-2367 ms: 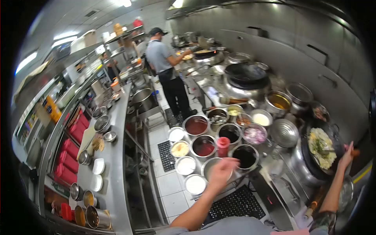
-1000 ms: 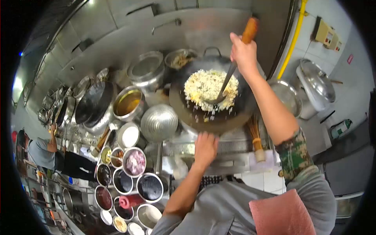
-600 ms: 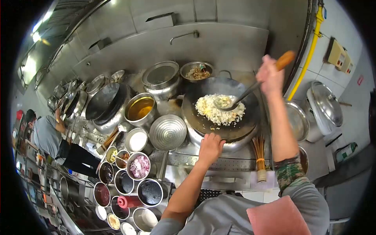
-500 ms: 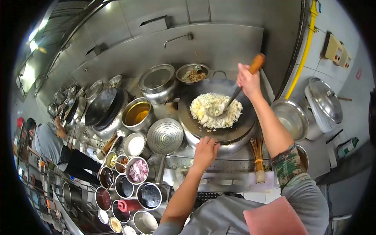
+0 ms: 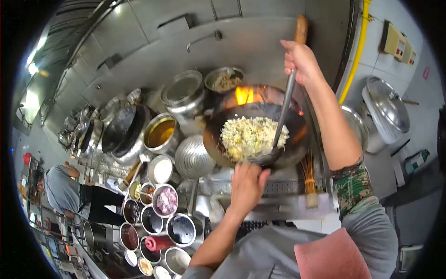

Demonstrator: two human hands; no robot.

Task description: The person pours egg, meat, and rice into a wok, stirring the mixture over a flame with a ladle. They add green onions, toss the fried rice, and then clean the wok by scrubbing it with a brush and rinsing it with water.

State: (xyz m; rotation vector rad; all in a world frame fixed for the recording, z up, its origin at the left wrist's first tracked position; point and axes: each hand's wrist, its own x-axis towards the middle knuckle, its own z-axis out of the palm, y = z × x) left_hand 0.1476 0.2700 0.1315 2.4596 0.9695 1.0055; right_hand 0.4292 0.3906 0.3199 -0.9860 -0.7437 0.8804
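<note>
My left hand (image 5: 248,183) grips the near rim of a black wok (image 5: 297,135), which is lifted and tilted toward me over the burner. Flames (image 5: 246,95) show behind its far edge. Yellow-white fried rice (image 5: 248,137) fills the wok's middle. My right hand (image 5: 302,60) is raised above the wok and closed around the orange wooden handle of a long metal ladle (image 5: 283,116), whose bowl rests at the wok's near right side beside the rice.
Left of the wok stand a perforated steel strainer (image 5: 192,158), a pot of oil (image 5: 160,132) and several round bowls of sauces and seasonings (image 5: 160,214). A bamboo brush (image 5: 309,179) lies on the right. Another person (image 5: 65,193) works at far left. Lidded pots (image 5: 388,107) stand right.
The wok has been lifted and tipped toward me, and flames now show behind it. My right hand has risen higher with the ladle, whose bowl moved to the wok's near side.
</note>
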